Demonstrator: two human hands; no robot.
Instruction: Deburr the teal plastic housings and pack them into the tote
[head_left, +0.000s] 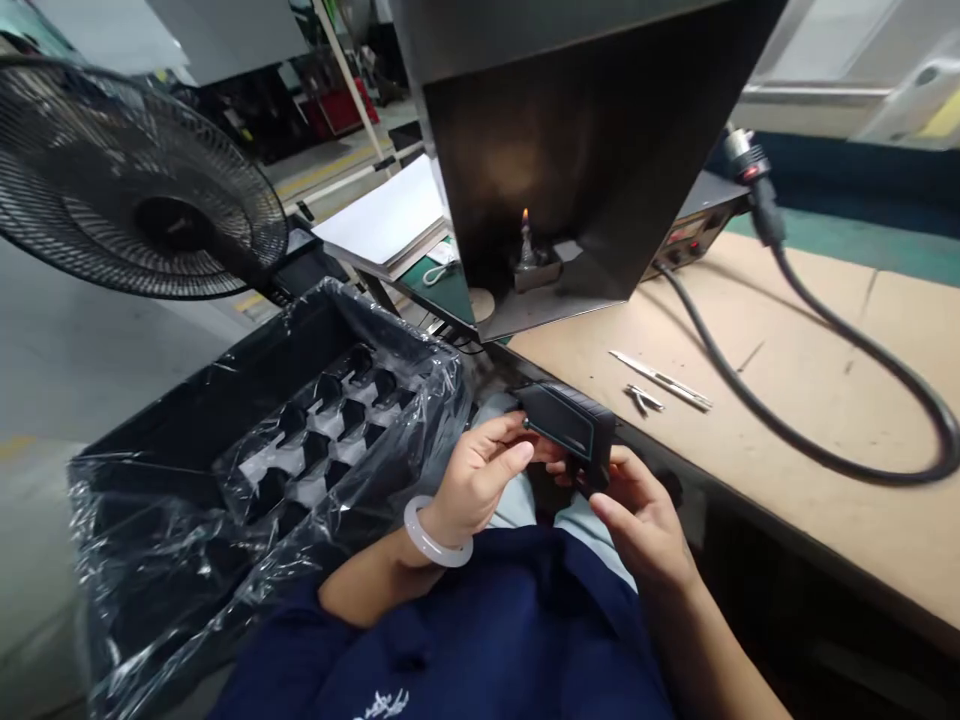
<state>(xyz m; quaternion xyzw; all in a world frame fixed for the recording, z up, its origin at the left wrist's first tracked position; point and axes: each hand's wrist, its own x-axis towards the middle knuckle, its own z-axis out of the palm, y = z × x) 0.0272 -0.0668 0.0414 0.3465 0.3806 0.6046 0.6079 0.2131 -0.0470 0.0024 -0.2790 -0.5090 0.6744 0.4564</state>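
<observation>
Both hands grip a black plastic part [564,422], a boxy piece with a ribbed top edge and a thin pale line around its flat face. It is held tilted above my lap, just off the table's near edge. My left hand [480,475], with a white bangle at the wrist, pinches its left end between thumb and fingers. Around the right end close the fingers and thumb of my right hand [637,510]. The underside of the part and some fingertips are hidden.
A small burner with a lit flame [526,245] stands inside a dark open-fronted box [555,130]. Tweezers [660,380] and small metal pieces [643,399] lie on the table [840,500], near a thick looped cable [847,345]. Left are a plastic-lined crate [97,490] and a fan [135,190].
</observation>
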